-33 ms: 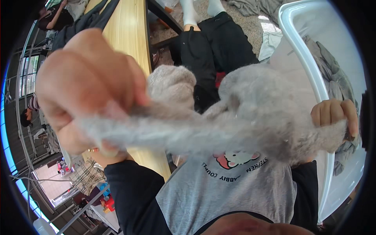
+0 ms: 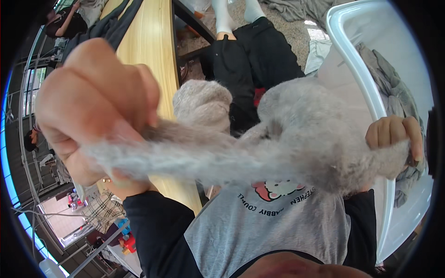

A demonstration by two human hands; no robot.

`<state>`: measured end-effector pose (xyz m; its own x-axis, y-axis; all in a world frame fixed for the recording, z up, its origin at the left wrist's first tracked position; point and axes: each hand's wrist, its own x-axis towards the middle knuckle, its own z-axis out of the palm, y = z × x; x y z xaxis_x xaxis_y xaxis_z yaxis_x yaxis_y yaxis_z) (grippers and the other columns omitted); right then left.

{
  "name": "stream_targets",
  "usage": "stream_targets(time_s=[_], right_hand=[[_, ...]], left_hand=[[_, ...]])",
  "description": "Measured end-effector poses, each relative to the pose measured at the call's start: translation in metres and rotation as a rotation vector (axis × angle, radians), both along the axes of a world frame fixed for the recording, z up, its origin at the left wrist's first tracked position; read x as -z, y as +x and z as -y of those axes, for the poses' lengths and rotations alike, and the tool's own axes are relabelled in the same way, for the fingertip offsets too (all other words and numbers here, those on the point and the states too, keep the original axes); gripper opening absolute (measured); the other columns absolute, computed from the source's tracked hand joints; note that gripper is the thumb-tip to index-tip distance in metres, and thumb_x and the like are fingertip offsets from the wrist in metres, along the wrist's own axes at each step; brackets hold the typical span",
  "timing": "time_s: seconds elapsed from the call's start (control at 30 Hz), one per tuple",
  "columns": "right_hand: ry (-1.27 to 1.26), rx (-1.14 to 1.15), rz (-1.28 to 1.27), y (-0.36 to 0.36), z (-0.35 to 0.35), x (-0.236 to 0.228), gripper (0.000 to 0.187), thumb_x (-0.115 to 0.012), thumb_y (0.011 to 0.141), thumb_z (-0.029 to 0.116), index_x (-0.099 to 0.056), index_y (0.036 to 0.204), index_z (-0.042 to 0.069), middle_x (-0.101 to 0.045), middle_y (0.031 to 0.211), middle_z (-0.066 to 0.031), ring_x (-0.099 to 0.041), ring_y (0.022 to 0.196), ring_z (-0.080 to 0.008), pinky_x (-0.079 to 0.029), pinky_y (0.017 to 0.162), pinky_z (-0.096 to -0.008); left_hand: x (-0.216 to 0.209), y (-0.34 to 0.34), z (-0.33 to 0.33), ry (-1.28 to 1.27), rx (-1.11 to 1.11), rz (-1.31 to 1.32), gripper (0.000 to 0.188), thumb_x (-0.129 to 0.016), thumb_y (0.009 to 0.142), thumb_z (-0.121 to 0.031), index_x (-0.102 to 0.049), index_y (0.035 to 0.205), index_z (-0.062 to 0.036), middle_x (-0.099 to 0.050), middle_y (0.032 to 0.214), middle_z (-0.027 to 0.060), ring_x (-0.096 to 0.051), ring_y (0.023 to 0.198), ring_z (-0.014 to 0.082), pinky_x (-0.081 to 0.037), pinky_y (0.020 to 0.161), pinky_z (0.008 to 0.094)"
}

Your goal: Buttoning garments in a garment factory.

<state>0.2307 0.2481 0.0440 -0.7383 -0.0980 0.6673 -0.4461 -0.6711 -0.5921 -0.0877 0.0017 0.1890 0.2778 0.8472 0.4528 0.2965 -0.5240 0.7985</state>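
Note:
A fuzzy grey knit garment (image 2: 296,125) is stretched across in front of my chest, its near edge pulled into a long taut band. On the left, my left hand (image 2: 95,109) is large and close, closed around one end of that edge. At the far right, my right hand (image 2: 394,134) has its fingers curled over the other end, beside the white tub's rim. A small dark spot shows under its fingertips; I cannot make out what it is. A rounded, paler bunch (image 2: 202,102) of similar fuzzy cloth sits beyond the band, above my lap.
A white tub (image 2: 359,60) holding crumpled grey cloth (image 2: 394,88) stands at the right. To the left is a light wooden table (image 2: 148,46) with dark metal legs and dark cloth (image 2: 113,32) on it. More grey cloth (image 2: 296,9) lies beyond my legs. Another person (image 2: 65,23) sits at the upper left.
My left hand has shifted slightly left with its end of the garment. The band between my hands is a little less blurred. My right hand is nearly still.

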Motion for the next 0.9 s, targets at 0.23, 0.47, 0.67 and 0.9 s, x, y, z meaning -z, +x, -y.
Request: stream_targets(time_s=[0.23, 0.47, 0.67, 0.9], right_hand=[[-0.360, 1.238, 0.360, -0.021, 0.061, -0.025, 0.023, -0.052, 0.099, 0.015, -0.060, 0.119, 0.007, -0.066, 0.107, -0.0115, -0.064, 0.100, -0.0174, -0.051, 0.090, -0.0287], [0.208, 0.963, 0.865, -0.055, 0.073, 0.037, 0.022, -0.058, 0.094, 0.006, -0.067, 0.113, 0.000, -0.068, 0.109, -0.0075, -0.063, 0.099, -0.0114, -0.048, 0.090, -0.0235], [0.798, 0.902, 0.695, -0.081, 0.097, 0.056, 0.028, -0.069, 0.079, 0.010, -0.068, 0.105, -0.001, -0.062, 0.094, -0.0068, -0.058, 0.092, -0.0132, -0.042, 0.084, -0.0244], [0.766, 0.834, 0.712, -0.094, 0.100, 0.073, 0.016, -0.069, 0.083, 0.006, -0.067, 0.096, -0.002, -0.053, 0.080, -0.0014, -0.049, 0.073, -0.0096, -0.038, 0.064, -0.0241]], left_hand=[[0.045, 0.013, -0.013, -0.118, -0.548, -0.537, 0.010, -0.072, 0.082, -0.006, -0.066, 0.086, 0.0018, -0.058, 0.078, 0.0031, -0.051, 0.068, 0.0101, -0.038, 0.061, 0.0226], [0.162, 0.066, -0.001, -0.663, -0.617, 0.396, 0.011, -0.067, 0.093, -0.014, -0.067, 0.093, -0.0032, -0.054, 0.074, -0.0099, -0.042, 0.067, -0.0012, -0.034, 0.058, 0.0170], [0.193, 0.083, 0.001, -0.616, -0.648, 0.637, 0.017, -0.061, 0.098, -0.015, -0.065, 0.104, -0.0004, -0.057, 0.083, -0.0087, -0.045, 0.074, -0.0015, -0.036, 0.063, 0.0154], [0.198, 0.089, 0.005, -0.448, -0.852, 0.193, 0.012, -0.062, 0.096, -0.013, -0.066, 0.094, -0.0018, -0.060, 0.080, -0.0048, -0.048, 0.072, 0.0007, -0.038, 0.057, 0.0197]])
